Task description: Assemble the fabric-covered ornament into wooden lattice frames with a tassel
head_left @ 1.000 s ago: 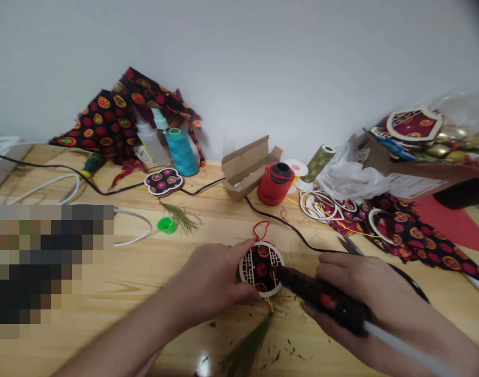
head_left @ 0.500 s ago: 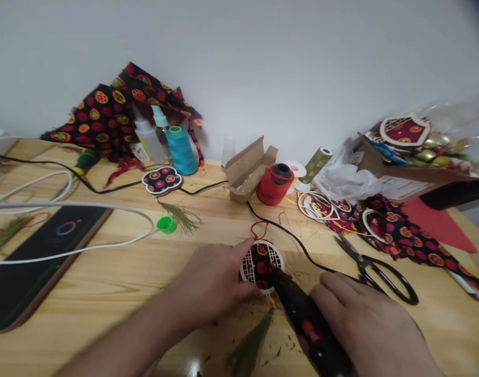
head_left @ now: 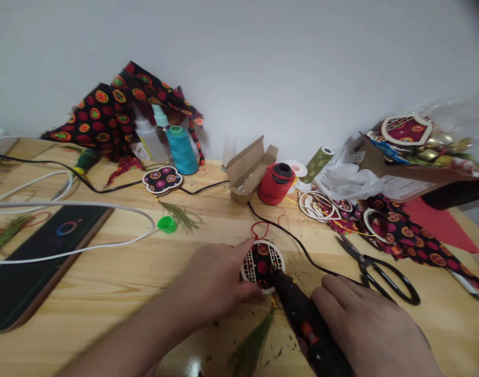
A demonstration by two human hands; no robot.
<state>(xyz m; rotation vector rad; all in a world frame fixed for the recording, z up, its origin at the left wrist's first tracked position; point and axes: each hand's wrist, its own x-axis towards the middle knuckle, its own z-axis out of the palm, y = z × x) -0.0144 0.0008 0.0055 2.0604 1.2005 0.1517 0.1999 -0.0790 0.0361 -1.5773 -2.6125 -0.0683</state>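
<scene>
A round ornament (head_left: 262,264) with white lattice edging and dark flowered fabric lies on the wooden table. My left hand (head_left: 224,277) grips its left edge between thumb and fingers. A red cord loop (head_left: 259,229) rises from its top; below it hangs a green tassel (head_left: 255,340). From the right, my right hand (head_left: 369,319) is wrapped around a black glue gun (head_left: 306,319) with a red switch. The gun's tip meets the right part of the ornament's face; I cannot tell whether it touches.
Black-handled scissors (head_left: 381,272) lie to the right, beside patterned fabric (head_left: 404,225). Behind are a red thread spool (head_left: 276,184), an open cardboard box (head_left: 247,175) and a teal spool (head_left: 182,151). A phone (head_left: 43,262), a white cable (head_left: 151,222) and a green cap (head_left: 167,224) sit left.
Almost nothing differs. The glue gun's tip and the right hand have shifted very slightly, along with a small drift of the whole view.
</scene>
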